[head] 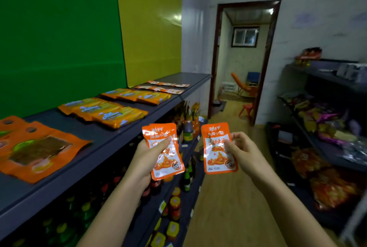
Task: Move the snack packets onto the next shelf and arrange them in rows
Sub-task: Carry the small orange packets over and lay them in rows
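From the head camera, a person is standing in a shop aisle. The left hand (151, 152) is gripping a small stack of glossy orange-and-white foil snack packets (165, 152), thumb across the front. The right hand (241, 150) is pinching one matching single packet (217, 148) by its edge. Both are pointing long axis upright, beside the dark grey metal shelf (95, 133). They look light, floppy and slippery; holding the edges seems best.
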`<act>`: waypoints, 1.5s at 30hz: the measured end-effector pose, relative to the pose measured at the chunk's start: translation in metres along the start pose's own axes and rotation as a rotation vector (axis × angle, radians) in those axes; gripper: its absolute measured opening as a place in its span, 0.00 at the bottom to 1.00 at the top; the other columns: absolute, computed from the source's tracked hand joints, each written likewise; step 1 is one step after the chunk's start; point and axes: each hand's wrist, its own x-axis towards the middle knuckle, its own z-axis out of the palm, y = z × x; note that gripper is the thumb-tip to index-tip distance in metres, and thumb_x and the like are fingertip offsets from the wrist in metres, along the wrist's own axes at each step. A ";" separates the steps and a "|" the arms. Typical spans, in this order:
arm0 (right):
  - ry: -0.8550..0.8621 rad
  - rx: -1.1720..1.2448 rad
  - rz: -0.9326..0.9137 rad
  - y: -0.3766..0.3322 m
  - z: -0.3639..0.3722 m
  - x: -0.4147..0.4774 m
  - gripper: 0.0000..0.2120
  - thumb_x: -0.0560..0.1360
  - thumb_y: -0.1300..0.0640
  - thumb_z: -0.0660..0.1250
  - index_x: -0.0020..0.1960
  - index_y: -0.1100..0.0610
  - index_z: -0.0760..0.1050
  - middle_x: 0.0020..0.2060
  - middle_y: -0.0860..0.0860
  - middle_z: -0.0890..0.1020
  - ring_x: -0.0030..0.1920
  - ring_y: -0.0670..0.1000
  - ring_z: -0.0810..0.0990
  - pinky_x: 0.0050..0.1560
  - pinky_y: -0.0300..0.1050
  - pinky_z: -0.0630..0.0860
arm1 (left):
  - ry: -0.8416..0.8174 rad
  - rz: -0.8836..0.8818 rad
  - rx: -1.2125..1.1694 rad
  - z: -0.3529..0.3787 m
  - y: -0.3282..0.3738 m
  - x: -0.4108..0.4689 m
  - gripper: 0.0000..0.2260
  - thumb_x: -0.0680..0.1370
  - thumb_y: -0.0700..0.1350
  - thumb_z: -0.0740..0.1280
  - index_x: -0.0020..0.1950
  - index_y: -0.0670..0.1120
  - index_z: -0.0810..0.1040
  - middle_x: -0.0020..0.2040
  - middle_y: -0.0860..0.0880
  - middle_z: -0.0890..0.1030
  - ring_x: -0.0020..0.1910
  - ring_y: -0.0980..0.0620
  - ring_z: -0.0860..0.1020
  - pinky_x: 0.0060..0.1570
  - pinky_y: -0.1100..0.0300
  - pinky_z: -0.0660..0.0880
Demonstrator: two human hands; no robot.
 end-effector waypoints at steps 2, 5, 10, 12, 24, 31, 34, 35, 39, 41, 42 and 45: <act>0.023 -0.034 -0.035 0.003 -0.006 0.037 0.05 0.78 0.56 0.61 0.45 0.47 0.70 0.48 0.55 0.82 0.48 0.56 0.83 0.49 0.58 0.80 | -0.017 0.035 0.018 0.015 0.008 0.040 0.07 0.74 0.44 0.69 0.51 0.44 0.80 0.45 0.43 0.84 0.40 0.47 0.83 0.43 0.54 0.79; 0.049 -0.036 -0.061 0.019 -0.014 0.085 0.03 0.78 0.54 0.60 0.46 0.47 0.70 0.48 0.53 0.82 0.48 0.55 0.83 0.50 0.58 0.80 | -0.034 0.042 0.050 0.035 0.008 0.093 0.10 0.73 0.45 0.70 0.52 0.43 0.79 0.46 0.44 0.84 0.41 0.46 0.83 0.43 0.54 0.79; 0.041 -0.041 -0.019 0.058 -0.021 0.157 0.04 0.78 0.54 0.60 0.46 0.46 0.70 0.46 0.50 0.82 0.44 0.52 0.84 0.48 0.55 0.81 | -0.060 -0.017 0.085 0.074 -0.006 0.165 0.13 0.74 0.44 0.70 0.56 0.42 0.78 0.48 0.41 0.84 0.41 0.44 0.83 0.36 0.55 0.79; 0.035 -0.024 -0.018 0.072 -0.027 0.191 0.04 0.79 0.54 0.60 0.46 0.47 0.71 0.46 0.50 0.82 0.44 0.52 0.84 0.48 0.55 0.81 | -0.042 -0.013 0.094 0.089 -0.008 0.195 0.13 0.73 0.44 0.70 0.56 0.42 0.77 0.48 0.41 0.84 0.40 0.43 0.83 0.33 0.56 0.79; -0.140 -0.031 -0.211 0.108 -0.061 0.436 0.03 0.79 0.54 0.58 0.52 0.50 0.70 0.42 0.46 0.80 0.39 0.46 0.82 0.35 0.37 0.77 | 0.187 0.091 0.099 0.195 0.009 0.376 0.06 0.73 0.45 0.71 0.47 0.49 0.77 0.42 0.47 0.84 0.35 0.51 0.83 0.35 0.59 0.78; -0.256 0.065 -0.202 0.124 -0.044 0.555 0.06 0.79 0.55 0.58 0.55 0.54 0.71 0.42 0.50 0.80 0.38 0.48 0.81 0.34 0.38 0.75 | 0.349 0.114 0.117 0.214 0.018 0.457 0.08 0.72 0.44 0.72 0.47 0.49 0.75 0.41 0.47 0.83 0.33 0.51 0.82 0.36 0.57 0.78; -0.303 0.064 -0.239 0.128 -0.022 0.599 0.05 0.79 0.55 0.59 0.54 0.53 0.70 0.41 0.50 0.80 0.38 0.47 0.81 0.36 0.40 0.75 | 0.411 0.131 0.124 0.213 0.020 0.487 0.08 0.72 0.45 0.72 0.47 0.48 0.76 0.41 0.47 0.83 0.31 0.53 0.82 0.34 0.58 0.78; -0.323 0.061 -0.245 0.129 -0.014 0.615 0.04 0.79 0.54 0.59 0.53 0.52 0.70 0.40 0.49 0.80 0.38 0.47 0.81 0.37 0.41 0.76 | 0.428 0.143 0.122 0.212 0.021 0.498 0.07 0.72 0.44 0.72 0.46 0.48 0.76 0.40 0.47 0.83 0.29 0.54 0.82 0.34 0.58 0.78; -0.354 0.030 -0.285 0.127 0.024 0.680 0.03 0.78 0.53 0.60 0.47 0.47 0.71 0.42 0.52 0.82 0.45 0.53 0.82 0.49 0.54 0.79 | 0.473 0.223 0.101 0.209 0.031 0.547 0.04 0.73 0.43 0.70 0.46 0.47 0.78 0.39 0.48 0.84 0.28 0.55 0.82 0.36 0.58 0.80; -0.371 0.034 -0.300 0.117 0.044 0.712 0.03 0.78 0.53 0.60 0.49 0.49 0.73 0.42 0.53 0.82 0.46 0.54 0.83 0.51 0.55 0.79 | 0.501 0.248 0.096 0.205 0.041 0.572 0.02 0.74 0.42 0.69 0.45 0.46 0.78 0.34 0.50 0.84 0.27 0.56 0.82 0.32 0.60 0.80; -0.386 0.033 -0.317 0.110 0.053 0.727 0.05 0.78 0.53 0.60 0.52 0.52 0.73 0.42 0.52 0.82 0.45 0.53 0.83 0.49 0.52 0.79 | 0.518 0.253 0.106 0.202 0.046 0.584 0.01 0.74 0.42 0.69 0.45 0.46 0.77 0.33 0.50 0.83 0.27 0.56 0.81 0.31 0.61 0.80; -0.421 0.032 -0.358 0.094 0.082 0.764 0.08 0.79 0.54 0.59 0.56 0.54 0.72 0.41 0.50 0.80 0.42 0.50 0.81 0.42 0.43 0.75 | 0.576 0.255 0.120 0.191 0.056 0.615 0.01 0.75 0.42 0.68 0.44 0.46 0.77 0.32 0.50 0.83 0.26 0.56 0.81 0.31 0.60 0.80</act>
